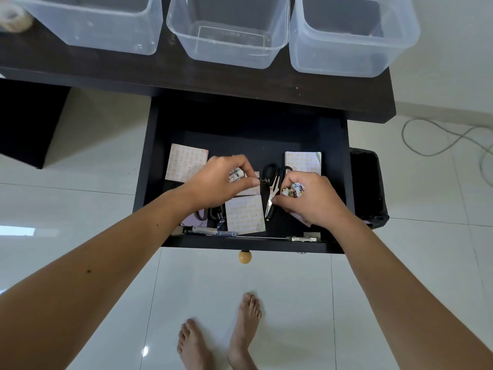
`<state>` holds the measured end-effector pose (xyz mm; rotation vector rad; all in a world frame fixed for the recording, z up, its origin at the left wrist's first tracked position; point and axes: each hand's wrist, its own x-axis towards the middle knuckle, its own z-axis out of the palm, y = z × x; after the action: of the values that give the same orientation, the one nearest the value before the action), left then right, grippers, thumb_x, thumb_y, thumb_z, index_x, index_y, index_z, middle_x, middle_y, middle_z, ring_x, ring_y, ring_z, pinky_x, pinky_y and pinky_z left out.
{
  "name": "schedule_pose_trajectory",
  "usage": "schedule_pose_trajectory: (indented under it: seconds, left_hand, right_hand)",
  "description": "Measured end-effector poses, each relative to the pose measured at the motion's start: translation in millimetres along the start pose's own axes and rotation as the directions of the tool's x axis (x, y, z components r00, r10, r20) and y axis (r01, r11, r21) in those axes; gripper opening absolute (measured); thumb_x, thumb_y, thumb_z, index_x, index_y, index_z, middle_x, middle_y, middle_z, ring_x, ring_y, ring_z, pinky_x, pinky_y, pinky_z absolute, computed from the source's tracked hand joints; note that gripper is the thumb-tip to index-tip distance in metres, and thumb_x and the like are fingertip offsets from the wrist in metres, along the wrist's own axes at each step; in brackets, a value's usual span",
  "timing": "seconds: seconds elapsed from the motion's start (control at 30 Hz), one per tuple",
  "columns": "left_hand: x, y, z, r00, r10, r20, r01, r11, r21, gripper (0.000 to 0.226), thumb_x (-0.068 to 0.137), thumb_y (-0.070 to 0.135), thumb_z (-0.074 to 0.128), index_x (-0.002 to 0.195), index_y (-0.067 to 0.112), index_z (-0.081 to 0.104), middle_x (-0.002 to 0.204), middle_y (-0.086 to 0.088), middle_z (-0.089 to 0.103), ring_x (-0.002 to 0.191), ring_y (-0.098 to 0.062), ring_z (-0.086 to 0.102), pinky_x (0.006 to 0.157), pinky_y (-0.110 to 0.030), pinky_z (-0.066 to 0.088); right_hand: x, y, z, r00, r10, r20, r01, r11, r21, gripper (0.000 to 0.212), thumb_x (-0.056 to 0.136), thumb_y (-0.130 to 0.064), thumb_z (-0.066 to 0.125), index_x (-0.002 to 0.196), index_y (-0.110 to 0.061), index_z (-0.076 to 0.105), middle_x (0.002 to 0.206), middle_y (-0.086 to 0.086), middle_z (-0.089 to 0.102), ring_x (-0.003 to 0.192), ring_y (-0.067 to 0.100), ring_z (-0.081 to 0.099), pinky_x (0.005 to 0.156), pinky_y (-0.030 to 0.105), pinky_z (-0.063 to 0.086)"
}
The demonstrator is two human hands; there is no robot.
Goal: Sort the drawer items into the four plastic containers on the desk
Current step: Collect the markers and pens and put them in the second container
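The dark drawer (149, 161) is pulled open below the desk. My left hand (218, 182) grips a small white battery (236, 175) and pinches a small dark item (262, 180) at its fingertips. My right hand (309, 201) holds a few batteries (293, 190) in curled fingers, right beside black-handled scissors (273, 182). Pale sticky-note pads lie at the back left (185, 161), back right (302, 161) and front middle (245, 217). A second pair of scissors (210, 213) is partly hidden under my left wrist. A screwdriver (229, 233) lies along the drawer's front. Three clear plastic containers (229, 33) show on the desk.
A tape roll (14, 18) sits at the desk's far left. A black bin (369, 188) stands right of the drawer, with a cable (437, 140) on the tiled floor behind it. The drawer's wooden knob (244, 257) juts toward my bare feet (221, 340).
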<state>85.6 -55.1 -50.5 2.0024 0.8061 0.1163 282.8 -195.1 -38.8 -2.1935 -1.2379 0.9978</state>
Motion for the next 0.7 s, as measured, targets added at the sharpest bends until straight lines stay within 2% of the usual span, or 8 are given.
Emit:
schedule_pose_trajectory:
  seconds: [0.13, 0.2, 0.27, 0.33, 0.4, 0.47, 0.57, 0.7]
  left_hand:
    - [-8, -3, -6, 0.998, -0.061, -0.035, 0.060, 0.998, -0.023, 0.016, 0.097, 0.034, 0.074, 0.098, 0.024, 0.061, 0.094, 0.010, 0.069, 0.083, -0.024, 0.070, 0.072, -0.041, 0.057]
    - [-11, -5, -8, 0.993, -0.092, -0.071, 0.087, 0.994, -0.067, 0.016, 0.096, 0.029, 0.076, 0.095, 0.021, 0.061, 0.094, 0.007, 0.069, 0.071, -0.007, 0.068, 0.062, -0.030, 0.054]
    - [-12, -6, -11, 0.989, -0.122, -0.082, 0.107, 0.980, -0.166, 0.016, 0.095, 0.024, 0.077, 0.095, 0.018, 0.062, 0.093, 0.004, 0.068, 0.057, -0.001, 0.060, 0.054, -0.022, 0.050]
    - [-15, -6, -15, 0.988, -0.127, -0.088, 0.097, 0.955, -0.280, 0.013, 0.097, 0.021, 0.075, 0.105, 0.019, 0.065, 0.098, 0.005, 0.067, 0.054, -0.007, 0.057, 0.054, -0.023, 0.051]
    - [-19, -4, -20, 0.991, -0.111, -0.079, 0.077, 0.936, -0.344, 0.026, 0.102, 0.019, 0.068, 0.126, 0.026, 0.067, 0.101, 0.008, 0.068, 0.055, -0.012, 0.057, 0.055, -0.020, 0.051]
    - [-24, -4, -24, 0.990, -0.126, -0.061, 0.094, 0.920, -0.381, 0.035, 0.106, 0.017, 0.061, 0.137, 0.032, 0.067, 0.085, 0.010, 0.068, 0.055, -0.011, 0.055, 0.056, -0.018, 0.051]
    - [-32, -7, -28, 0.987, -0.154, -0.038, 0.126, 0.906, -0.404, 0.027, 0.106, 0.021, 0.061, 0.128, 0.030, 0.073, 0.063, 0.009, 0.063, 0.052, -0.007, 0.051, 0.052, -0.017, 0.047]
    - [-45, -9, -31, 0.987, -0.159, -0.005, 0.147, 0.923, -0.355, 0.014, 0.099, 0.024, 0.071, 0.112, 0.028, 0.077, 0.081, 0.017, 0.071, 0.050, -0.005, 0.048, 0.051, -0.017, 0.046]
  right_hand:
    - [3, 6, 4, 0.994, -0.032, 0.105, 0.042, 0.994, -0.097, 0.021, 0.080, -0.021, 0.093, 0.088, -0.031, 0.075, 0.096, -0.006, 0.074, 0.090, 0.017, 0.070, 0.074, 0.029, 0.056]
    - [3, 6, 4, 0.982, -0.061, 0.181, 0.087, 0.986, -0.140, 0.032, 0.078, -0.018, 0.094, 0.100, -0.036, 0.080, 0.104, -0.012, 0.072, 0.100, 0.013, 0.067, 0.087, 0.029, 0.055]
    - [5, 6, 4, 0.971, -0.091, 0.222, 0.141, 0.965, -0.221, 0.038, 0.078, -0.019, 0.094, 0.108, -0.038, 0.080, 0.106, -0.015, 0.067, 0.108, 0.011, 0.060, 0.093, 0.030, 0.051]
    - [6, 5, 5, 0.960, -0.106, 0.258, 0.183, 0.937, -0.297, 0.039, 0.079, -0.022, 0.093, 0.112, -0.038, 0.080, 0.107, -0.015, 0.063, 0.109, 0.011, 0.053, 0.092, 0.030, 0.046]
    - [7, 5, 5, 0.952, -0.119, 0.283, 0.218, 0.911, -0.351, 0.038, 0.081, -0.025, 0.092, 0.114, -0.038, 0.079, 0.104, -0.014, 0.061, 0.107, 0.011, 0.051, 0.088, 0.030, 0.043]
    - [7, 4, 6, 0.949, -0.127, 0.289, 0.235, 0.896, -0.377, 0.033, 0.083, -0.026, 0.091, 0.111, -0.036, 0.079, 0.100, -0.015, 0.059, 0.105, 0.011, 0.049, 0.085, 0.030, 0.041]
    - [7, 2, 7, 0.945, -0.149, 0.293, 0.261, 0.881, -0.394, 0.023, 0.086, -0.025, 0.088, 0.105, -0.034, 0.080, 0.095, -0.018, 0.055, 0.104, 0.011, 0.049, 0.082, 0.028, 0.038]
    - [7, 2, 8, 0.931, -0.162, 0.326, 0.297, 0.855, -0.426, 0.021, 0.089, -0.027, 0.084, 0.108, -0.035, 0.078, 0.097, -0.016, 0.054, 0.104, 0.013, 0.052, 0.081, 0.028, 0.041]
